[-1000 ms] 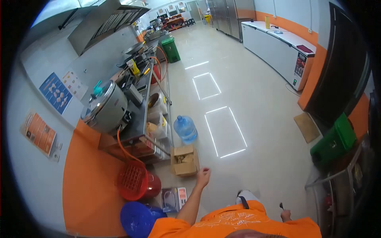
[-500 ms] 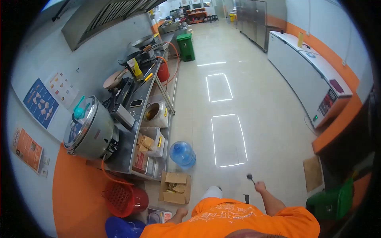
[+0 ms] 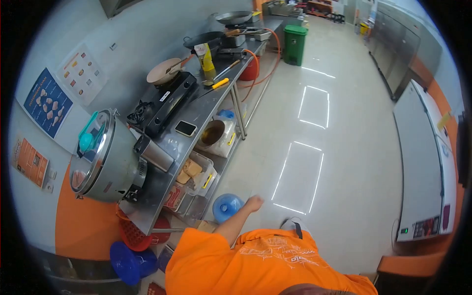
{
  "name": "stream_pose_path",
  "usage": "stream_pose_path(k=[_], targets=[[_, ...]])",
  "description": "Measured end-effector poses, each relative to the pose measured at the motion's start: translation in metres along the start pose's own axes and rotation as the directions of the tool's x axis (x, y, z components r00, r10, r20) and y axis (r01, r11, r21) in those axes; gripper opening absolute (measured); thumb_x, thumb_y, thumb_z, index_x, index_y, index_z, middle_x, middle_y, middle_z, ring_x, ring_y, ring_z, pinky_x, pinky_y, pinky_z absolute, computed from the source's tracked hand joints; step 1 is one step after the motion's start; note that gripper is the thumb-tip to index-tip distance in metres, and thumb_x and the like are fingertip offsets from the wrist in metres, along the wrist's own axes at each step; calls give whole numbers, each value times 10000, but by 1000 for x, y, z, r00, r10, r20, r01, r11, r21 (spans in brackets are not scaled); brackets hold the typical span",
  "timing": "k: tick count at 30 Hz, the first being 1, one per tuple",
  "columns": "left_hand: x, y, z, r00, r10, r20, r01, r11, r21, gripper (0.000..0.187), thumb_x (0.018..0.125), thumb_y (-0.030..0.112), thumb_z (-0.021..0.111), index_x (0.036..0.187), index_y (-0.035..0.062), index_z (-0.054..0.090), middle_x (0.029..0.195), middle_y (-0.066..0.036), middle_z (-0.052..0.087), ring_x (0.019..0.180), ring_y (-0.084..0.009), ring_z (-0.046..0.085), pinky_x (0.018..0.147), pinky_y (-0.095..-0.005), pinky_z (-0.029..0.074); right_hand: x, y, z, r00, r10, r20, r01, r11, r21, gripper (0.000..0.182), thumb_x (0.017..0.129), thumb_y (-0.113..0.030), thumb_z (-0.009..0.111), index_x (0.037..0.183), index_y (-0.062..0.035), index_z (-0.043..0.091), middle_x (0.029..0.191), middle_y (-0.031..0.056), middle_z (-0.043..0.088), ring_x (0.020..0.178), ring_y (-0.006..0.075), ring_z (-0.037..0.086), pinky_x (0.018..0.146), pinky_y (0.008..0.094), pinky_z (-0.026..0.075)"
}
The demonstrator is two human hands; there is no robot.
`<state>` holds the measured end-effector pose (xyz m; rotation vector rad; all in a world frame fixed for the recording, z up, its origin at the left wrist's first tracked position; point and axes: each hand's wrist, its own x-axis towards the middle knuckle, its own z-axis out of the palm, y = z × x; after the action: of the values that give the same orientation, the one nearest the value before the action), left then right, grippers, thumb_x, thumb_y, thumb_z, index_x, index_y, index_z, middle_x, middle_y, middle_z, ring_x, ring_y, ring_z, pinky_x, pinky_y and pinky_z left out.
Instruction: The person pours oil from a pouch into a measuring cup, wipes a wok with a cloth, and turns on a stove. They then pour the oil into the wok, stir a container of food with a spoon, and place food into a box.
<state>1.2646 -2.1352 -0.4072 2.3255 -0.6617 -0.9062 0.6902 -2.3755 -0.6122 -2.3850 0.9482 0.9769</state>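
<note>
My left hand [image 3: 254, 203] is held out in front of my orange shirt [image 3: 275, 260], its fingers curled in and nothing showing in them. Close by on the floor stands a large blue water bottle [image 3: 227, 208], partly behind my left forearm. My right hand is out of the picture. To the left runs a steel table [image 3: 184, 150] with a phone [image 3: 186, 128], a metal container [image 3: 155, 152], a gas stove [image 3: 169, 104] and a large rice cooker [image 3: 113, 162]. Farther along lie a yellow-handled tool [image 3: 220, 83] and a yellow pouch [image 3: 204, 57].
Under the table are a clear bin with brown packages [image 3: 194, 172] and a pot [image 3: 213, 132]. A blue bucket [image 3: 132, 262] and a red basket [image 3: 132, 233] stand at lower left. Ahead is a green bin [image 3: 295, 45]. A white chest freezer [image 3: 423, 167] lines the right side.
The view has turned left and moved nearer the table. My left hand has swung forward from beside my body. My right hand, which held a ladle, has left the view.
</note>
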Motion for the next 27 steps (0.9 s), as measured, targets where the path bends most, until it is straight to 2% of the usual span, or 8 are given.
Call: stream_pose_path(k=[6, 12, 14, 15, 17, 22, 25, 27], targets=[[198, 140, -100, 938, 109, -329, -224, 915, -335, 378, 883, 334, 579, 1017, -18, 617, 982, -224, 670, 964, -355, 649, 841, -405, 506, 121, -62, -222, 987, 13, 158, -33, 991, 129, 254, 869, -257, 565, 977, -60, 683, 1005, 148, 658, 945, 233, 621, 794, 401, 487], [291, 30, -100, 963, -226, -146, 229, 973, 6, 394, 879, 331, 521, 996, -11, 677, 1026, -262, 654, 991, -424, 617, 860, -473, 484, 312, -108, -517, 940, 59, 335, 107, 883, -457, 334, 899, -290, 531, 1131, -106, 687, 1213, 145, 628, 1161, 239, 577, 972, 378, 458], [286, -8, -94, 914, -404, -36, 405, 908, 108, 338, 824, 277, 527, 953, 20, 704, 1060, -233, 654, 1012, -402, 626, 891, -459, 487, 461, -90, -593, 991, -127, -33, 114, 958, -265, 202, 816, -197, 573, 734, -64, 702, 599, 75, 670, 529, 234, 659, 601, 361, 552], [287, -46, -79, 898, -429, 92, 392, 879, 270, 353, 839, 290, 500, 957, 30, 709, 1071, -215, 659, 1012, -399, 629, 891, -455, 488, 471, -132, -683, 968, 127, -218, -50, 943, 328, 138, 779, -113, 597, 713, -26, 680, 620, 116, 670, 545, 217, 663, 528, 374, 536], [269, -74, -66, 992, -129, 11, 113, 909, 401, 375, 876, 321, 469, 943, 50, 720, 1063, -187, 679, 1032, -354, 637, 873, -439, 496, 540, -185, -802, 909, 123, -398, 157, 784, 601, 122, 796, -53, 575, 869, 20, 641, 598, 126, 636, 497, 201, 625, 407, 355, 479], [364, -35, -133, 732, -681, -19, 680, 728, 86, 380, 872, 336, 471, 890, 45, 715, 978, -175, 696, 951, -339, 661, 828, -432, 508, 658, -297, -990, 759, 36, -650, 471, 659, 586, 226, 874, -171, 570, 1001, 10, 617, 642, 101, 622, 473, 158, 560, 383, 293, 426], [499, 20, -185, 689, -624, -369, 666, 745, -15, 387, 870, 345, 472, 858, 42, 712, 927, -167, 707, 903, -329, 675, 801, -428, 515, 671, -345, -1017, 870, 122, -479, 387, 433, 814, 222, 891, -180, 543, 998, 8, 596, 595, 36, 526, 438, 126, 477, 375, 272, 381], [621, 2, -250, 887, -453, 94, 453, 891, 26, 406, 859, 345, 477, 723, 4, 651, 705, -169, 670, 701, -333, 658, 728, -416, 522, 678, -391, -1051, 937, 165, -309, 280, 176, 944, 204, 901, -159, 509, 986, 10, 586, 587, 8, 464, 414, 110, 418, 361, 264, 343]])
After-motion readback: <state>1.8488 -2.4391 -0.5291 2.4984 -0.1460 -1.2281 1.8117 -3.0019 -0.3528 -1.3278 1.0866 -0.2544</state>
